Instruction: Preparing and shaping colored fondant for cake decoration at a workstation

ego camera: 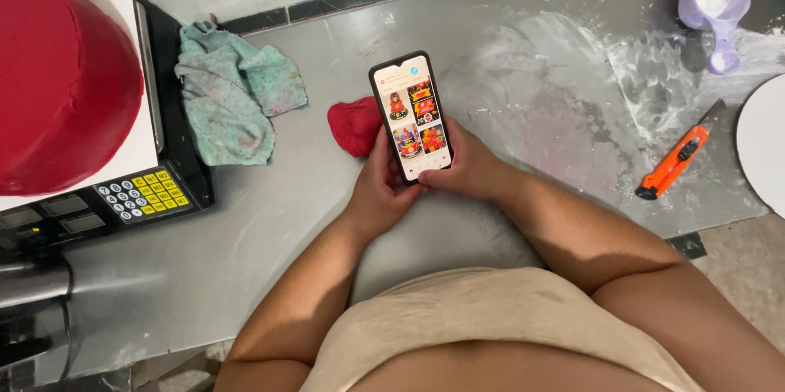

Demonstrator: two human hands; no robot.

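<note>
Two hands: left hand (378,186) and right hand (468,170) both wrapped around smartphone (411,116)
Smartphone: mid-table (523,98), long axis near-far, top pointing far
Open room: bare steel right; red lump (353,125) left

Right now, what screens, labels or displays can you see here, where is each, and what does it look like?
Phone: held upright over the steel table in the left hand and right hand; black rim, bright screen with red picture tiles.
Scale: far left; black body, grey and yellow keypad, dim grey display windows.
</note>
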